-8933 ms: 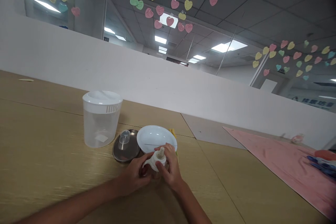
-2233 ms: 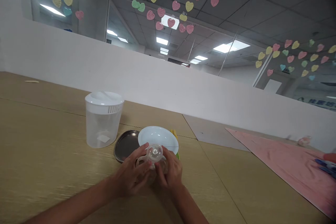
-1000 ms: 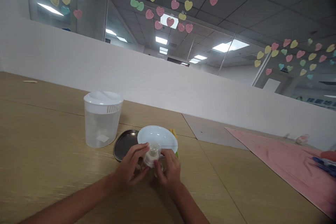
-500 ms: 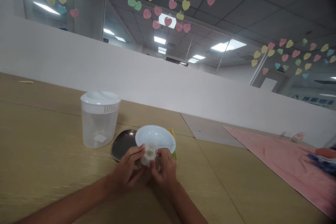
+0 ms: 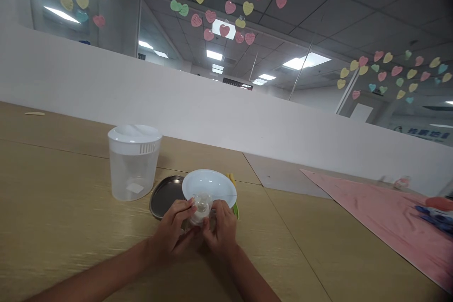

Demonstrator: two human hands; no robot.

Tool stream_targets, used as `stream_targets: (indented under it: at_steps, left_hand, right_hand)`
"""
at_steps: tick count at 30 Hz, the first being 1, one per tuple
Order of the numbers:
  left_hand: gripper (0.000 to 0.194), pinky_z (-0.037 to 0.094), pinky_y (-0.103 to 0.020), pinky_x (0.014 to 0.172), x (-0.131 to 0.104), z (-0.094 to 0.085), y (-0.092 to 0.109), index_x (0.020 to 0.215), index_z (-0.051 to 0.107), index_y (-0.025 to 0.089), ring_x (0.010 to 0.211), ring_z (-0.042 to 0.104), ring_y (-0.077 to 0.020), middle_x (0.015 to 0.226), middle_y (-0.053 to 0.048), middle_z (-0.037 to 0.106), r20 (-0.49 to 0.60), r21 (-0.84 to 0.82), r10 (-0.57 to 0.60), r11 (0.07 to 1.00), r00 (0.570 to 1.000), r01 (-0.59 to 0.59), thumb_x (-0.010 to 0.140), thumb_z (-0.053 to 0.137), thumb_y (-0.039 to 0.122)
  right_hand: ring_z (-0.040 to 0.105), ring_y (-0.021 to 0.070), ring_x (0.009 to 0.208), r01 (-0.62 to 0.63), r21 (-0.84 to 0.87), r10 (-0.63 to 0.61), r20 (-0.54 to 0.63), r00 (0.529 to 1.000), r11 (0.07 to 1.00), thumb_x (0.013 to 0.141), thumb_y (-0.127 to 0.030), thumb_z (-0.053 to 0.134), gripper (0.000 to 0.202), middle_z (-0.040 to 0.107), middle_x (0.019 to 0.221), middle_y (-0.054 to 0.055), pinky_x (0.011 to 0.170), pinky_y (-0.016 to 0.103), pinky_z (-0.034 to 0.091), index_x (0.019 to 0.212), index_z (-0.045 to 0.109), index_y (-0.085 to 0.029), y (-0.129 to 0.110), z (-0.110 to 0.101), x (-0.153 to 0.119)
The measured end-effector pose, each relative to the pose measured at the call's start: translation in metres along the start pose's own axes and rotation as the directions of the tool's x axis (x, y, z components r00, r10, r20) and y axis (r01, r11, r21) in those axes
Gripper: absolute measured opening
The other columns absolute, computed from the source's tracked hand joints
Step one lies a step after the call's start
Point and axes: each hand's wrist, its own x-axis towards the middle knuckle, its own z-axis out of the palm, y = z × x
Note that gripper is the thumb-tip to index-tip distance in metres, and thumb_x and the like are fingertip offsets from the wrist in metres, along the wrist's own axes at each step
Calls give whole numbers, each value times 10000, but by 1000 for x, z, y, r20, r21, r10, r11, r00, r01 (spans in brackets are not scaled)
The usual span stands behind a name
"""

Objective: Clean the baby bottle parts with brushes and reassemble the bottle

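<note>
Both my hands hold a small clear, round plastic piece with a whitish ring above the table; its exact kind I cannot make out. My left hand grips its left side, fingertips on the rim and thumb underneath. On its right side, my right hand pinches it between thumb and curled fingers. Directly behind it lies a white oval bowl, partly covered by the piece and my fingers. A dark metal tray rests left of the bowl, its near edge hidden by my left hand.
A translucent bucket with a white lid stands at the left. Something yellow and something green show beside the bowl. At the right, a pink cloth carries blue and orange items. A white partition runs behind the table.
The hands and the clear piece stay almost in place, with only slight finger movement. The whole view has shifted very slightly.
</note>
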Motion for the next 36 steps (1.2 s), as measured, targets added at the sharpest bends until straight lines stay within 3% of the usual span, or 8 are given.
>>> stream_targets:
  at_steps: [12, 16, 23, 31, 36]
  left_hand:
    - [428, 493, -421, 829, -11, 7, -3, 1218, 395, 147, 1023, 486, -241, 1091, -136, 452, 19, -66, -81, 994, 997, 82, 806, 513, 132]
    - [424, 499, -374, 824, -3, 2, -1, 1217, 378, 153, 1048, 486, -238, 1113, -144, 455, 110, -82, -120, 988, 987, 129, 814, 510, 133]
    - [421, 488, -371, 787, 7, -7, 0, 1175, 380, 155, 962, 528, -236, 1062, -123, 514, 184, -110, -282, 946, 942, 305, 797, 537, 252]
    - [494, 413, -391, 795, 4, -1, -8, 1196, 384, 187, 907, 541, -245, 1028, -91, 574, 366, -4, -214, 973, 905, 232, 779, 569, 375]
    - [525, 413, -354, 731, 2, 2, -7, 1173, 423, 197, 819, 549, -223, 958, -59, 601, 389, 49, -263, 963, 883, 265, 721, 629, 366]
  right_hand:
    - [445, 159, 605, 58, -96, -62, -38, 997, 994, 787, -242, 421, 65, 465, 633, 18, 536, 267, 367, 748, 420, -190, -1, -3, 4]
    - [497, 171, 639, 128, -142, -137, -52, 989, 981, 746, -220, 480, 61, 515, 634, 20, 712, 365, 468, 798, 466, -191, 3, -11, 9]
    - [583, 179, 718, 135, -75, -138, -34, 990, 988, 762, -211, 466, 128, 582, 726, 45, 864, 449, 468, 872, 523, -182, 8, -17, 9]
    - [622, 206, 798, 110, -12, -110, -33, 993, 994, 812, -305, 480, 270, 636, 842, 75, 893, 470, 461, 1036, 511, -159, 11, -14, 6]
    - [604, 237, 893, 91, -3, -91, -6, 996, 996, 817, -418, 487, 444, 633, 970, 107, 980, 569, 332, 1162, 436, -142, 12, -10, 7]
